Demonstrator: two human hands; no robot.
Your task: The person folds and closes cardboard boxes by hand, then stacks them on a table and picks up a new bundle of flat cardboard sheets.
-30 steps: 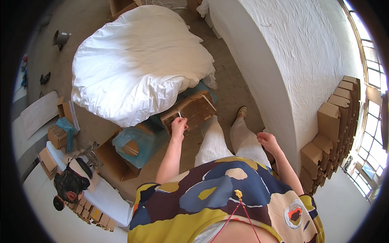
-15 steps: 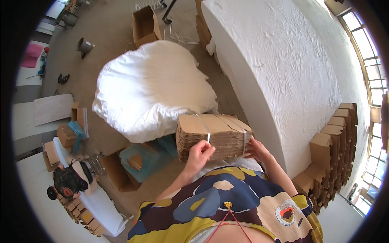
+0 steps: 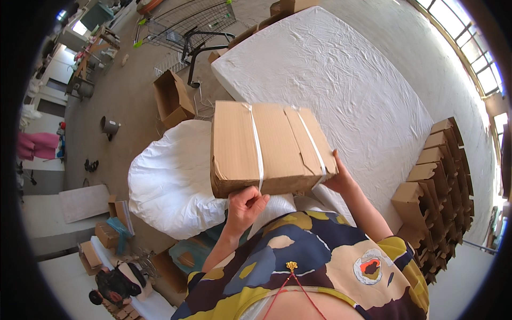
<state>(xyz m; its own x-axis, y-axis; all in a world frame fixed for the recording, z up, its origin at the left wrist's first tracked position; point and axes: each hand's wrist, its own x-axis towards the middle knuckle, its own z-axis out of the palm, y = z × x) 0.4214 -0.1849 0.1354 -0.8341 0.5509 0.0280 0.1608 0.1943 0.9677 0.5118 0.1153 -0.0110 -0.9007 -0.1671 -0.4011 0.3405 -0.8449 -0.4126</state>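
Note:
A thick bundle of flattened cardboard [image 3: 277, 140], bound with two white straps, is held up in front of my body with its broad brown face showing. My left hand [image 3: 245, 207] is closed at the bundle's lower edge, gripping the left strap [image 3: 257, 144] where it comes round; the fingertips are curled out of sight. At the lower right corner, beside the second strap [image 3: 314, 144], my right hand [image 3: 341, 176] grips the bundle, part of its fingers hidden behind the cardboard.
A white-covered round pile [image 3: 173, 176] lies left of the bundle. Beyond it to the right is a large white-sheeted surface [image 3: 341, 69]. Stacked cardboard pieces [image 3: 434, 186] line the right; an open box [image 3: 173, 98] and a cart [image 3: 186, 26] stand far off. Another person [image 3: 120, 285] is at lower left.
The bundle has been raised and tipped, so its broad face now shows more than its layered side. Both hands rose with it, and my view has shifted farther out.

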